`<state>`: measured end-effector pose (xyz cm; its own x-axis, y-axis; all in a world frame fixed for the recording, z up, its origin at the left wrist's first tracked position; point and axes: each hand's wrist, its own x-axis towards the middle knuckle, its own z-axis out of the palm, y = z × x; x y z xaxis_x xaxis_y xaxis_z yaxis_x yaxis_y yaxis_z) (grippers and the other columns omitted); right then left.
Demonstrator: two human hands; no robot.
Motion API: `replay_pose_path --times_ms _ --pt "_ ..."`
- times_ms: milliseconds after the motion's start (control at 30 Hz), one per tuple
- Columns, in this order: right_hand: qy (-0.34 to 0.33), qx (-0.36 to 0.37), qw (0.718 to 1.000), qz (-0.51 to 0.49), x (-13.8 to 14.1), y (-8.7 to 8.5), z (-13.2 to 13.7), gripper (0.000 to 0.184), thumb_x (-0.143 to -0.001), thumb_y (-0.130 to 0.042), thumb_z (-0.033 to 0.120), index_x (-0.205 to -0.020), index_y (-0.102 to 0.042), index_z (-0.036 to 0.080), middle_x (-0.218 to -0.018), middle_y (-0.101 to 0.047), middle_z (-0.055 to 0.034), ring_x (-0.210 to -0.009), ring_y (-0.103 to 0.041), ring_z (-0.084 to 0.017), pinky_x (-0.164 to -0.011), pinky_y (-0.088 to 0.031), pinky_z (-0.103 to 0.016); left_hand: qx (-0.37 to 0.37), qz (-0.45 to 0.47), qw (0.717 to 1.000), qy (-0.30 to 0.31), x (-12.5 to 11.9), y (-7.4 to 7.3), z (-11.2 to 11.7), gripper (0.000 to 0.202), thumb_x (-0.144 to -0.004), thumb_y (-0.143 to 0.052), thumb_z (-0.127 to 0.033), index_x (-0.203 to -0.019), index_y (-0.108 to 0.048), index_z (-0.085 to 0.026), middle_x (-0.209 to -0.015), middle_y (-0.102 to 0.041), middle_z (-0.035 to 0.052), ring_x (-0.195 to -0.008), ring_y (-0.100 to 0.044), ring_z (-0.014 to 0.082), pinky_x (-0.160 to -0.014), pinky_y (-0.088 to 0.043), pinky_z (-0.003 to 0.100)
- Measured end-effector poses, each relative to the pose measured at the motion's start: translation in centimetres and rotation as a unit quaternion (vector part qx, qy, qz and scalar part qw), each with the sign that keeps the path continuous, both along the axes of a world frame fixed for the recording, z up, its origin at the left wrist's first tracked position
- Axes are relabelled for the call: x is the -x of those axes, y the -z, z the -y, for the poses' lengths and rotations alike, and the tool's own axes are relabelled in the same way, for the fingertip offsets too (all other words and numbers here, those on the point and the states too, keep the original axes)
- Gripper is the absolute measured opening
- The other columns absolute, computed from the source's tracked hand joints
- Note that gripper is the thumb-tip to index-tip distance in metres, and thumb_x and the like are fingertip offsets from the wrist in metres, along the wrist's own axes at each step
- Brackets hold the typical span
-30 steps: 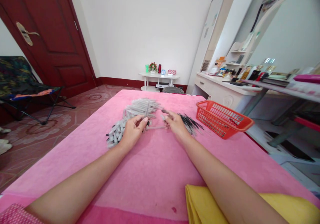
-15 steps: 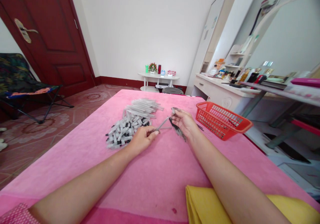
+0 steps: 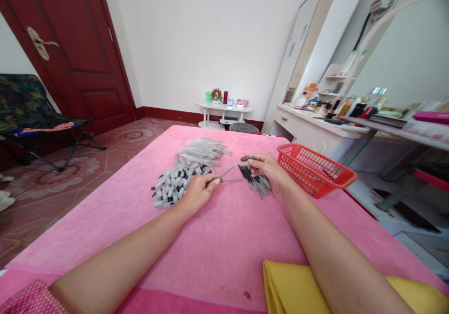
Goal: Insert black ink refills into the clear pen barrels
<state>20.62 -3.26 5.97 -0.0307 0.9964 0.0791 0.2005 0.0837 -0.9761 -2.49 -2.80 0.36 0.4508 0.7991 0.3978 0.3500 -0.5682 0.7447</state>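
Note:
My left hand (image 3: 198, 193) is closed around a thin grey pen tube (image 3: 227, 170) that slants up to the right, above the pink cloth (image 3: 217, 239). My right hand (image 3: 268, 168) pinches a bundle of thin black refills (image 3: 255, 181), which fans out below the fingers. The tube's tip is close to the top of that bundle. A heap of grey tubes with black ends (image 3: 187, 168) lies just left of my left hand.
A red plastic basket (image 3: 315, 170) stands to the right of my right hand. A yellow cloth (image 3: 291, 286) lies at the near edge. Beyond the table are a small white side table (image 3: 224, 110), a dresser (image 3: 315, 127), a folding chair (image 3: 31, 122) and a dark red door (image 3: 70, 52).
My left hand has lifted one grey tube off the heap and angled it toward the right hand. My right hand has picked up the black refills from the cloth and raised them.

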Motion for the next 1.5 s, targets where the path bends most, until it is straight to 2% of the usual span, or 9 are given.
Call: replay_pose_path --times_ms 267,467,567,733,900,1067,1233,1367,1500 --pt "-0.042 -0.045 0.996 0.058 -0.4 -0.5 0.4 0.025 -0.071 -0.060 0.034 -0.084 -0.061 0.013 -0.072 -0.059 -0.0001 -0.055 -0.050 -0.006 -0.055 -0.045 -0.019 0.016 -0.011 1.000 0.005 -0.1 0.0 0.1 0.028 -0.083 -0.043 -0.027 -0.086 -0.068 -0.016 -0.081 -0.069 0.0021 -0.077 -0.060 0.0198 -0.071 -0.041 0.028" --pt "-0.076 -0.070 0.990 0.100 -0.1 -0.1 0.2 0.027 -0.073 -0.058 0.033 -0.088 -0.062 0.012 -0.073 -0.060 -0.0012 -0.058 -0.051 -0.008 -0.056 -0.044 -0.020 0.030 0.009 0.999 0.025 -0.1 -0.1 0.1 0.029 -0.083 -0.044 -0.031 -0.078 -0.067 -0.015 -0.072 -0.065 0.0010 -0.072 -0.057 0.0182 -0.067 -0.039 0.026" --pt "-0.091 -0.088 0.985 0.117 0.3 -0.1 0.2 0.026 -0.073 -0.058 0.033 -0.088 -0.063 0.012 -0.071 -0.058 -0.0007 -0.058 -0.051 -0.009 -0.057 -0.044 -0.022 0.082 0.050 0.995 0.029 -0.2 -0.2 0.1 0.033 -0.083 -0.045 -0.038 -0.075 -0.065 -0.013 -0.061 -0.057 0.0001 -0.059 -0.050 0.0140 -0.057 -0.035 0.023" --pt "-0.114 -0.157 0.966 0.169 1.4 -0.7 0.6 0.022 -0.076 -0.056 0.030 -0.087 -0.064 0.013 -0.069 -0.057 -0.0004 -0.057 -0.049 -0.010 -0.053 -0.039 -0.021 0.263 0.175 0.946 0.073 0.1 -0.3 0.1 0.039 -0.082 -0.045 -0.049 -0.064 -0.052 -0.014 -0.045 -0.025 -0.0080 -0.039 -0.016 0.0059 -0.040 -0.011 0.021" --pt "-0.049 -0.239 0.930 0.274 2.6 -1.5 1.6 0.023 -0.084 -0.045 0.029 -0.074 -0.061 0.016 -0.060 -0.053 0.0015 -0.055 -0.046 -0.010 -0.054 -0.034 -0.021 0.349 0.229 0.895 0.160 0.4 -0.8 0.2 0.038 -0.082 -0.045 -0.050 -0.064 -0.042 -0.017 -0.045 -0.019 -0.0101 -0.039 -0.008 0.0053 -0.039 -0.007 0.022" --pt "-0.016 -0.273 0.908 0.317 3.0 -1.5 1.8 0.025 -0.085 -0.045 0.029 -0.070 -0.059 0.016 -0.060 -0.053 0.0009 -0.057 -0.047 -0.011 -0.056 -0.033 -0.021 0.273 0.177 0.936 0.133 0.2 -1.1 0.5 0.042 -0.083 -0.041 -0.053 -0.062 -0.043 -0.017 -0.043 -0.021 -0.0093 -0.040 -0.011 0.0058 -0.040 -0.009 0.022" --pt "-0.002 -0.266 0.913 0.308 3.4 -1.5 1.9 0.023 -0.084 -0.045 0.027 -0.071 -0.061 0.016 -0.061 -0.056 0.0001 -0.057 -0.049 -0.011 -0.057 -0.034 -0.021 0.088 0.070 0.993 0.037 0.2 -2.0 0.6 0.040 -0.083 -0.039 -0.046 -0.056 -0.043 -0.016 -0.048 -0.032 -0.0051 -0.046 -0.030 0.0082 -0.047 -0.024 0.021" --pt "0.001 -0.237 0.922 0.305 3.7 -1.3 1.9 0.025 -0.083 -0.045 0.027 -0.069 -0.062 0.015 -0.057 -0.055 0.0006 -0.054 -0.048 -0.011 -0.055 -0.034 -0.021 -0.044 -0.039 0.998 -0.022 0.6 -2.7 0.9 0.032 -0.084 -0.037 -0.033 -0.059 -0.048 -0.016 -0.054 -0.046 -0.0018 -0.055 -0.044 0.0119 -0.057 -0.031 0.023" --pt "-0.008 -0.200 0.916 0.346 3.5 -1.2 1.7 0.029 -0.083 -0.045 0.027 -0.065 -0.063 0.014 -0.052 -0.053 0.0011 -0.051 -0.046 -0.011 -0.052 -0.031 -0.021 -0.135 -0.143 0.979 -0.057 1.1 -2.9 0.9 0.029 -0.085 -0.039 -0.030 -0.064 -0.054 -0.017 -0.055 -0.052 0.0001 -0.055 -0.049 0.0135 -0.057 -0.031 0.024"
